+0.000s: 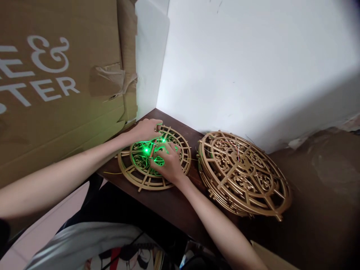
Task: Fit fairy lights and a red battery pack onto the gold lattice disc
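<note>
A gold openwork disc [131, 170] with scrollwork and spokes lies flat on the dark brown table. At its middle is a small, narrow reddish-brown part [153, 147], with bright green lights [146, 150] glowing around it. My left hand [145, 129] reaches over the disc's far left side, its fingers bent down beside the lights. From the near right, my right hand [168, 163] closes thumb and fingers at the near end of the small part. Green glare and my fingers hide exactly what each hand grips. Thin yellow wires [112, 173] stick out past the disc's rim.
To the right stands a tilted stack of similar gold discs [225, 180], with loose wires on top. A large cardboard box [92, 101] rises on the left. The white wall [239, 67] bounds the back of the brown table [165, 204].
</note>
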A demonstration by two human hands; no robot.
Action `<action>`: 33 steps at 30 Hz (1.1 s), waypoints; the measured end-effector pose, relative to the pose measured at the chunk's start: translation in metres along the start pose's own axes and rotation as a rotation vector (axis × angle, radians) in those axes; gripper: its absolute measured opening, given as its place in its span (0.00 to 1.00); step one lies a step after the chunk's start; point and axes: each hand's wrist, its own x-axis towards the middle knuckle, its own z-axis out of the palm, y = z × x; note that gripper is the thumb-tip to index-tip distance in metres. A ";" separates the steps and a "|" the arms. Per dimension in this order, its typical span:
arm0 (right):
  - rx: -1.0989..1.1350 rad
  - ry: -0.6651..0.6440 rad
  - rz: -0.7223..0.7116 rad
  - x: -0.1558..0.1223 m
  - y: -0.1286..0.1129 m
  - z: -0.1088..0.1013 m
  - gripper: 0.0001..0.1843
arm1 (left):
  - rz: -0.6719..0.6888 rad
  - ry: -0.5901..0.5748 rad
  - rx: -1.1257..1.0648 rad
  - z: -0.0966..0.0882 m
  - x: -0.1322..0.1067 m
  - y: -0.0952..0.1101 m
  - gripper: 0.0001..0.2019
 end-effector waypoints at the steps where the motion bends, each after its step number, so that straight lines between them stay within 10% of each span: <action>1: 0.006 0.004 0.003 0.000 0.000 0.000 0.05 | 0.009 -0.009 0.011 -0.001 0.000 0.000 0.06; 12: 0.064 0.035 0.138 0.003 -0.015 -0.009 0.06 | -0.067 -0.084 0.031 -0.010 -0.002 0.005 0.07; 26: -0.305 -0.303 0.151 0.004 -0.045 -0.027 0.09 | -0.140 -0.083 -0.076 -0.010 -0.018 -0.007 0.04; 33: -0.385 -0.412 0.179 0.005 -0.056 -0.033 0.08 | -0.290 -0.262 -0.359 0.001 -0.031 -0.006 0.05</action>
